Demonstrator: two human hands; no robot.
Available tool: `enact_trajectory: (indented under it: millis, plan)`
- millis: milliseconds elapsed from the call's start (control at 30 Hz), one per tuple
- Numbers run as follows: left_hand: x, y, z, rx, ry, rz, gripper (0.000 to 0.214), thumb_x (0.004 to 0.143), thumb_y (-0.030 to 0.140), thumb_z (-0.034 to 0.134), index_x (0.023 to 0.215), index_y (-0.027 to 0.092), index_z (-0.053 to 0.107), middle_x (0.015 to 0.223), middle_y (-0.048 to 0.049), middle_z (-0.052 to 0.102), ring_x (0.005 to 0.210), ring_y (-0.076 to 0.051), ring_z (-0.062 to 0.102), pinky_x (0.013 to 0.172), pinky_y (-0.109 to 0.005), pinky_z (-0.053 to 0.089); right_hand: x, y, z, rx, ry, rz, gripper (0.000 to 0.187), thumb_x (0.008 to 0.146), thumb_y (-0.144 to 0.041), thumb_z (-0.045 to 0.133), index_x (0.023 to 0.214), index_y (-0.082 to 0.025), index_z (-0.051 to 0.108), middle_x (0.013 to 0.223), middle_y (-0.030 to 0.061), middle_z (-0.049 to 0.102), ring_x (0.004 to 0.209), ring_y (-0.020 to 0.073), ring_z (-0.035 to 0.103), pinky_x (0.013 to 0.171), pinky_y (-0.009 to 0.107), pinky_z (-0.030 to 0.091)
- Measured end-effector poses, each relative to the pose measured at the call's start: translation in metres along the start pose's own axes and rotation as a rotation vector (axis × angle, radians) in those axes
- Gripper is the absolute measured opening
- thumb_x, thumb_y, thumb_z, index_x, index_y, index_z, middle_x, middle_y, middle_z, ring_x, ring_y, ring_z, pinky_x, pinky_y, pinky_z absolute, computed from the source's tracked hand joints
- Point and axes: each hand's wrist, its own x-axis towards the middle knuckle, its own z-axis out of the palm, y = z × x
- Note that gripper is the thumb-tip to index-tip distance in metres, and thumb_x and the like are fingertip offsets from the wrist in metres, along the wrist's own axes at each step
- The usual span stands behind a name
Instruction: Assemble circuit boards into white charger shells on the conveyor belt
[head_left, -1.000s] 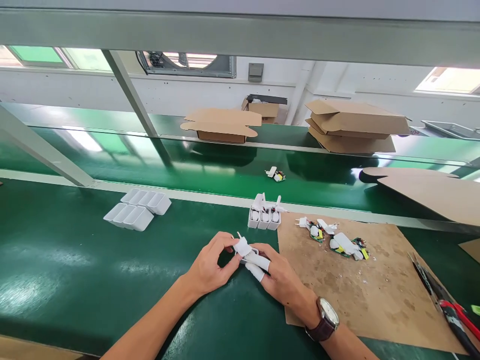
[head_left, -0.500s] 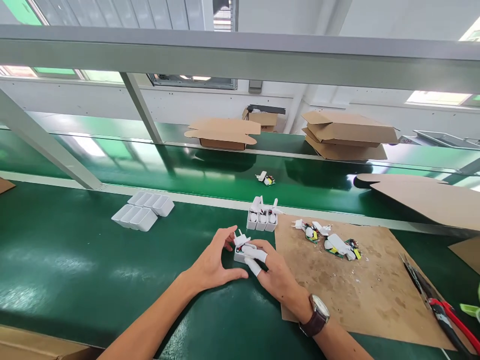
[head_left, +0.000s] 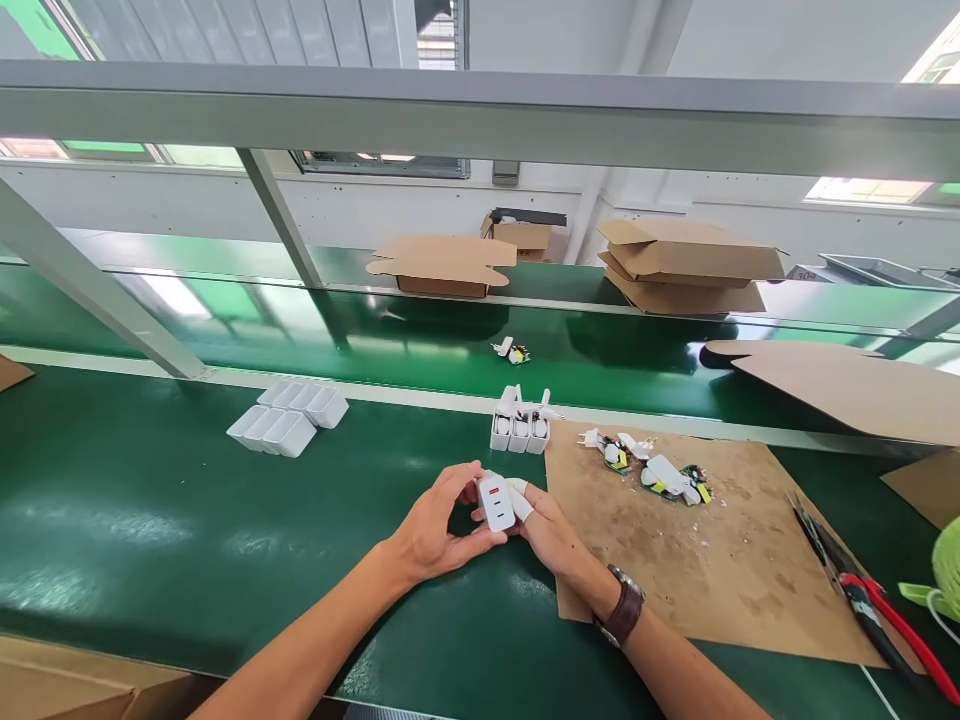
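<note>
A white charger housing (head_left: 496, 502) is held between both hands, its port face with one red slot and two dark slots turned up toward me. My left hand (head_left: 442, 520) grips its left side, thumb along the lower edge and index finger at the top. My right hand (head_left: 551, 530), with white covers on its fingertips, closes on the right side. Whatever lies inside the housing is hidden. Just beyond stand several white housings (head_left: 519, 432) with parts sticking out of their tops. Circuit board assemblies (head_left: 671, 478) lie on the brown cardboard sheet (head_left: 739, 590) to the right.
Empty white housings (head_left: 281, 430) stand in rows at the left. Pliers with red and black handles (head_left: 874, 605) lie on the cardboard's right edge. Another circuit board assembly (head_left: 512, 351) sits on the green belt (head_left: 420, 345). Flattened boxes (head_left: 686, 265) are stacked behind.
The charger housing has been turned so its port face shows instead of the open end with the plug part. Both hands have closed in around it. The view has shifted slightly.
</note>
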Motion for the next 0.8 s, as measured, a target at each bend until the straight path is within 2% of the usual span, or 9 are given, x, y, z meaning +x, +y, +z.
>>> enact_trajectory:
  millis: [233, 400, 467, 533, 667, 733, 800]
  plan:
    - [0.0032, 0.0010, -0.0015, 0.007, -0.003, 0.014, 0.078, 0.090, 0.040, 0.074, 0.154, 0.025, 0.032, 0.119, -0.0130, 0.065, 0.088, -0.020, 0.069, 0.072, -0.035, 0.064, -0.0011, -0.0049, 0.0009, -0.022, -0.010, -0.006, 0.049, 0.096, -0.066, 0.053, 0.119, -0.026, 0.068, 0.101, 0.0068, 0.077, 0.095, 0.0266, 0.076, 0.081, 0.043, 0.064]
    - [0.0012, -0.0009, -0.0023, 0.033, -0.012, -0.020, 0.078, 0.089, 0.039, 0.074, 0.154, 0.025, 0.032, 0.122, -0.0137, 0.065, 0.098, -0.024, 0.069, 0.077, -0.037, 0.063, -0.0011, -0.0051, 0.0013, -0.063, 0.010, -0.041, 0.048, 0.099, -0.064, 0.048, 0.122, -0.026, 0.066, 0.099, 0.0069, 0.077, 0.089, 0.0261, 0.077, 0.076, 0.043, 0.065]
    - [0.0009, -0.0014, -0.0038, 0.059, -0.019, -0.025, 0.079, 0.089, 0.035, 0.073, 0.155, 0.024, 0.030, 0.125, -0.0147, 0.064, 0.105, -0.026, 0.068, 0.085, -0.042, 0.062, 0.0000, -0.0040, 0.0016, -0.102, 0.071, -0.117, 0.044, 0.098, -0.061, 0.053, 0.123, -0.027, 0.065, 0.103, 0.0069, 0.077, 0.093, 0.0255, 0.076, 0.079, 0.043, 0.066]
    - [0.0009, -0.0014, -0.0052, 0.084, -0.046, -0.046, 0.080, 0.089, 0.033, 0.073, 0.156, 0.023, 0.029, 0.127, -0.0156, 0.062, 0.111, -0.028, 0.067, 0.093, -0.046, 0.060, 0.0010, -0.0031, 0.0016, -0.182, 0.184, -0.239, 0.039, 0.096, -0.055, 0.060, 0.121, -0.026, 0.066, 0.109, 0.0080, 0.076, 0.098, 0.0248, 0.074, 0.084, 0.041, 0.065]
    - [-0.0002, -0.0015, -0.0050, 0.110, -0.145, -0.149, 0.098, 0.083, 0.039, 0.081, 0.160, 0.025, 0.021, 0.137, -0.0179, 0.060, 0.124, -0.035, 0.063, 0.103, -0.056, 0.054, -0.0022, -0.0056, -0.0005, -0.521, 0.385, -0.560, 0.023, 0.096, -0.035, 0.063, 0.115, -0.025, 0.071, 0.117, 0.0101, 0.071, 0.105, 0.0239, 0.071, 0.089, 0.040, 0.064]
    - [-0.0020, -0.0017, -0.0028, 0.093, -0.168, -0.208, 0.115, 0.078, 0.043, 0.086, 0.163, 0.027, 0.010, 0.146, -0.0191, 0.055, 0.134, -0.038, 0.057, 0.107, -0.061, 0.050, -0.0057, -0.0081, -0.0030, -0.686, 0.409, -0.679, 0.025, 0.098, -0.025, 0.060, 0.120, -0.028, 0.070, 0.118, 0.0097, 0.069, 0.108, 0.0240, 0.069, 0.092, 0.042, 0.062]
    - [-0.0038, -0.0019, 0.0000, 0.048, -0.189, -0.262, 0.128, 0.074, 0.045, 0.089, 0.164, 0.030, -0.002, 0.152, -0.0201, 0.050, 0.140, -0.039, 0.051, 0.109, -0.063, 0.048, -0.0081, -0.0094, -0.0064, -0.804, 0.367, -0.741, 0.032, 0.097, -0.018, 0.058, 0.126, -0.029, 0.067, 0.120, 0.0101, 0.068, 0.107, 0.0242, 0.069, 0.091, 0.042, 0.062]
